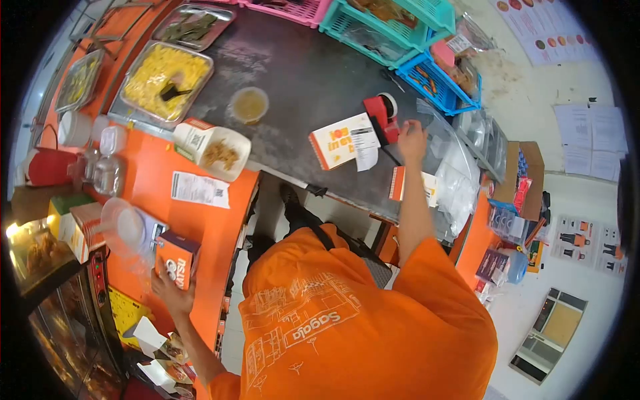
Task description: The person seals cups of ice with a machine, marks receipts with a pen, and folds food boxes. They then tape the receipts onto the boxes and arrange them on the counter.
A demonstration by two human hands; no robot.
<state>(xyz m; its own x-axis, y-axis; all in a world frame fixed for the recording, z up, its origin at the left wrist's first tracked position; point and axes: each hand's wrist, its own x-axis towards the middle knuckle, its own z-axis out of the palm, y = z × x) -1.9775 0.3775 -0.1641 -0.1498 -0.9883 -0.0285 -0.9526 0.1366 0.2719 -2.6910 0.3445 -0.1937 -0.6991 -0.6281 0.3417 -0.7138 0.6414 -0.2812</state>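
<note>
Left hand (168, 291) is wrapped around the bottom of a small orange cardboard box with white KATSU lettering (177, 261), fingers closed on it, holding it low against the orange counter (150, 167). That box is closed, dark on its top flap, and tilted a bit toward the body. Just above that hand sits a clear plastic cup (124, 227), and further out from it a white printed receipt (199, 189) lies flat on the same counter.

Right hand (411, 139) is stretched way out over the dark grey worktop (300, 73), back of the hand up and fingers curled. Honestly can't tell if it's gripping anything or just resting. It's right beside a red tape dispenser (379, 113), and a pile of clear plastic bags (460, 180) sits on its outer side.

Just inward of that hand there's an orange and white carton with a receipt stuck on it (341, 141). Between the two hands: an open white box of fried pieces (223, 155), a small round tub of yellowish sauce (249, 105), and past those a metal tray of yellow food (165, 79)
</note>
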